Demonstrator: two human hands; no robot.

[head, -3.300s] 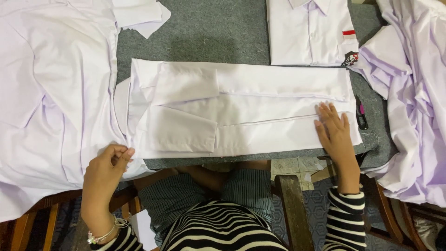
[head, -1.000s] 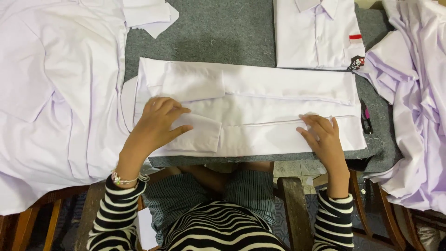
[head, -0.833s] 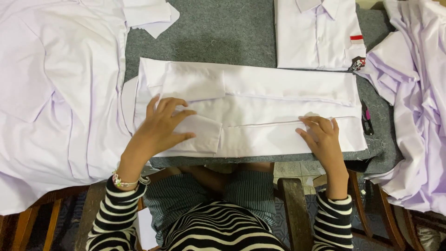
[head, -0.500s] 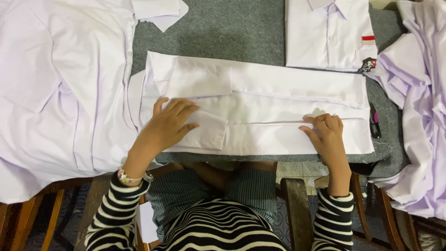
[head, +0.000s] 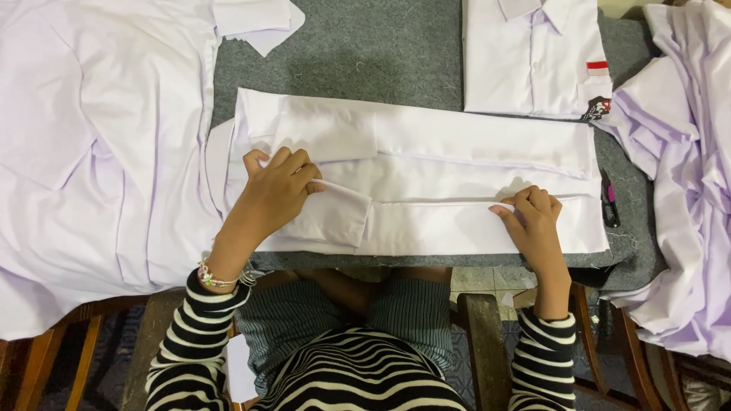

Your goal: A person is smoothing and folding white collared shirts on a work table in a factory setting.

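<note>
A white shirt (head: 457, 164) lies folded into a long band across the grey felt table (head: 381, 53). My left hand (head: 276, 189) rests on its left part, fingers curled over the upper edge of the folded sleeve (head: 331, 217). My right hand (head: 533, 221) pinches the edge of the near fold toward the right end. Both sleeves of my top are black-and-white striped, and a bracelet sits on my left wrist.
A heap of white shirts (head: 99, 152) covers the left of the table. A neatly folded white shirt with a red patch (head: 533, 53) lies at the back right. More pale cloth (head: 685, 175) hangs at the right. A dark pen (head: 609, 205) lies by the shirt's right end. Wooden chair parts (head: 487, 342) are below.
My left hand came from the table's near edge up onto the shirt and slid to the sleeve's edge. My right hand curled its fingers onto the fold.
</note>
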